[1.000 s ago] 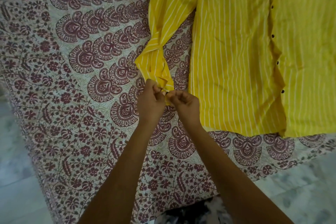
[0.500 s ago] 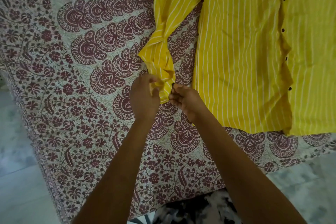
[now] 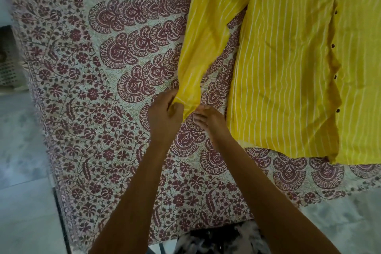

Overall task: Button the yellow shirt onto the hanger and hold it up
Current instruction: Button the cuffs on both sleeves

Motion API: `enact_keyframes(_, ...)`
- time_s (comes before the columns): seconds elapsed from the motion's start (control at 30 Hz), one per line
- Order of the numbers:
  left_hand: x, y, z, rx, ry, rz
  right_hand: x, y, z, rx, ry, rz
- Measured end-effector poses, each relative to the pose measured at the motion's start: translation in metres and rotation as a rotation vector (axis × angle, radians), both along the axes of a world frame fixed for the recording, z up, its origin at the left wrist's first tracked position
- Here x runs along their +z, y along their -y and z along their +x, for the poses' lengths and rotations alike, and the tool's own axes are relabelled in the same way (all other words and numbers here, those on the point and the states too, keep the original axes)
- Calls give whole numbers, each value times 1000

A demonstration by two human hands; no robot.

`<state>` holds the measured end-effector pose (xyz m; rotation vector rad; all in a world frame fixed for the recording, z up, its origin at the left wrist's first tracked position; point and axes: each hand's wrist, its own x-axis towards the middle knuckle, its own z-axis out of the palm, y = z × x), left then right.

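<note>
Down on the bed, the yellow shirt (image 3: 288,64) lies spread flat over a cream bedspread (image 3: 99,93) printed with maroon paisley fans and small flowers. It takes up the upper right of the head view, its cloth bright yellow with thin white stripes running its length. A row of small dark buttons (image 3: 332,46) runs along the front placket, where the edge of one panel ripples and overlaps the other; from here the front looks closed, though I cannot tell whether each button is done up. The hem ends a little short of the near edge of the bed. One long sleeve (image 3: 206,33) angles away from the body, toward the person, with printed bedspread showing between the two. Both hands meet at its cuff (image 3: 188,101). The left hand (image 3: 165,117) is curled closed around the cuff's left edge, cloth bunched in its grip. The right hand (image 3: 208,119) has its fingertips pinched on the cuff's lower right corner, the other fingers loosely bent. A pale marbled floor (image 3: 22,202) shows beside the bed.
</note>
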<state>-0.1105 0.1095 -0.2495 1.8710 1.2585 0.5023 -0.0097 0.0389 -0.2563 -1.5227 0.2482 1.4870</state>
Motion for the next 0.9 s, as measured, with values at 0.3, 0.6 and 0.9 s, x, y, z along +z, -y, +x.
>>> enact_keyframes(0.3, -9, 4, -38, -82, -105, -131, 2, -12, -26, -15, 246, -70)
enact_keyframes(0.6, -25, -1, -24, 135, -153, -543, -7, 7, -22, -226, 21, -45)
enact_keyframes(0.9, -14, -12, -42, 464, -4, -706, -5, 13, -41, -119, 165, -3)
